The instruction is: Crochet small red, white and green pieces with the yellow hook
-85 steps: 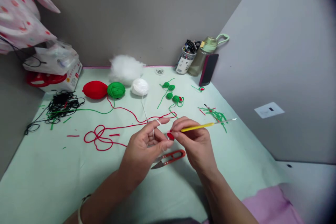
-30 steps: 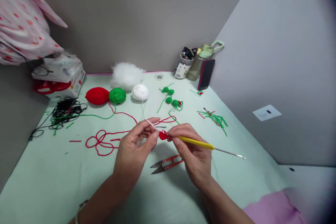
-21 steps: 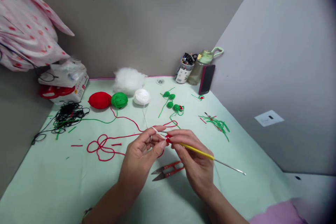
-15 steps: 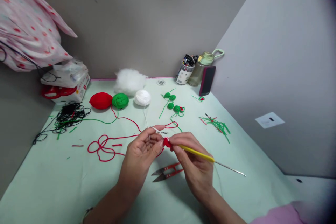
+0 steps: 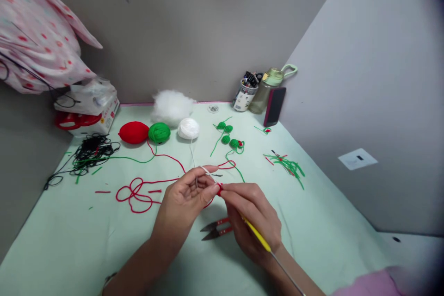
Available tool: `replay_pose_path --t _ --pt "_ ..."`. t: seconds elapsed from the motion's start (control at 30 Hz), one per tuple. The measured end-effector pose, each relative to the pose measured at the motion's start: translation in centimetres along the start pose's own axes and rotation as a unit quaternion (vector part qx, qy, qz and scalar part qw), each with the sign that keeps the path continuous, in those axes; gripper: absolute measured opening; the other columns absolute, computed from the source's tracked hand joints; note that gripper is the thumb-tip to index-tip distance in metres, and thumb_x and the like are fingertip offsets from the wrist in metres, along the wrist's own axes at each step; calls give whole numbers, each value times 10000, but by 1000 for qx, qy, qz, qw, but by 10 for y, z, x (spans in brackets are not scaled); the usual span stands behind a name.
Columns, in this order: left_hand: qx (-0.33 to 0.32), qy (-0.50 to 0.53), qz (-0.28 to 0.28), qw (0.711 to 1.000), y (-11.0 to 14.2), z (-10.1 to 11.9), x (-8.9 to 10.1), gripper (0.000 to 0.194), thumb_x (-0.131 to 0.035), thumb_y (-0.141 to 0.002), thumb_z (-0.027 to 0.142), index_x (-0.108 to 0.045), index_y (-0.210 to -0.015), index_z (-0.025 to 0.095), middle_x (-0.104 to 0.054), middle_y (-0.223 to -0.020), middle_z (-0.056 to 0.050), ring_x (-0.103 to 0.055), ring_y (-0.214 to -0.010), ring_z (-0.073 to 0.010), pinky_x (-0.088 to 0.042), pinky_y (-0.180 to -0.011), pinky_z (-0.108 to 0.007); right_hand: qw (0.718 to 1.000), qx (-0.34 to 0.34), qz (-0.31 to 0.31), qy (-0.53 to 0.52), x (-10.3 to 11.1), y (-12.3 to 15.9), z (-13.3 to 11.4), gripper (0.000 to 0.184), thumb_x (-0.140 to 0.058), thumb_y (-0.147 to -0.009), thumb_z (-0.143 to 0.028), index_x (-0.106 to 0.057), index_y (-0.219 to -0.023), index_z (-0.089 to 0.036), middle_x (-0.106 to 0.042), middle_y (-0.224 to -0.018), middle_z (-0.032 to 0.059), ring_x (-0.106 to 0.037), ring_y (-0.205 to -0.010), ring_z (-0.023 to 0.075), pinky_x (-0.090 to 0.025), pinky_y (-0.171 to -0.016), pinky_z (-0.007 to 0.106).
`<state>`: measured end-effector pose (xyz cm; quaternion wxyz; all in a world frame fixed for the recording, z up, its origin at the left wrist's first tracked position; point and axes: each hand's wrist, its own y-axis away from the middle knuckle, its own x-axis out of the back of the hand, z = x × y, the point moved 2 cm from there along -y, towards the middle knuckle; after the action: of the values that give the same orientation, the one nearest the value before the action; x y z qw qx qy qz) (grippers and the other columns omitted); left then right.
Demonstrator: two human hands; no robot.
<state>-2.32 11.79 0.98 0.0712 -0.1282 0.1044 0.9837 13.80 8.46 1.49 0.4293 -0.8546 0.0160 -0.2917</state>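
Observation:
Between the fingertips of both hands is a small red crochet piece [image 5: 219, 189], mostly covered by them. My left hand [image 5: 183, 201] pinches its left side, and white yarn [image 5: 209, 173] runs over the raised index finger down to the piece. My right hand [image 5: 255, 219] grips a crochet hook [image 5: 258, 236] with a yellow handle, its bare metal end pointing down toward the forearm. The right fingertips also touch the red piece. Red-handled thread snips [image 5: 213, 230] lie on the table below the hands, partly hidden by the right hand.
Behind the hands sit red [image 5: 133, 132], green [image 5: 159, 133] and white yarn balls [image 5: 188, 128] and white stuffing [image 5: 173, 107]. Small green crochet pieces [image 5: 234, 144] and yarn scraps [image 5: 287, 165] lie to the right. A phone [image 5: 275, 107], bottle [image 5: 263, 95] and pen cup [image 5: 244, 97] stand at the back.
My right hand has turned, so the hook now points more steeply downward. Its fingers have closed in on the red piece, which shows less. The left hand is nearly still.

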Motion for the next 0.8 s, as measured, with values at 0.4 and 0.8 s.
replay_pose_path --t 0.4,0.8 --pt "-19 -6 29 999 3 -12 -3 361 -781 -844 233 -746 -1202 267 -676 -861 36 -657 -835 -132 -529 -821 -239 999 -32 22 7 1 2 -2 383 -605 -897 25 -719 -1191 -192 -686 -938 78 -682 -815 178 -595 -679 290" --pt "54 111 -47 991 7 -3 -11 447 -841 -828 261 -739 -1263 251 -631 -825 32 -582 -765 -119 -484 -741 -241 997 -19 30 67 -3 19 4 498 -693 -920 -82 -721 -1315 -385 -683 -917 37 -700 -795 191 -599 -649 315"
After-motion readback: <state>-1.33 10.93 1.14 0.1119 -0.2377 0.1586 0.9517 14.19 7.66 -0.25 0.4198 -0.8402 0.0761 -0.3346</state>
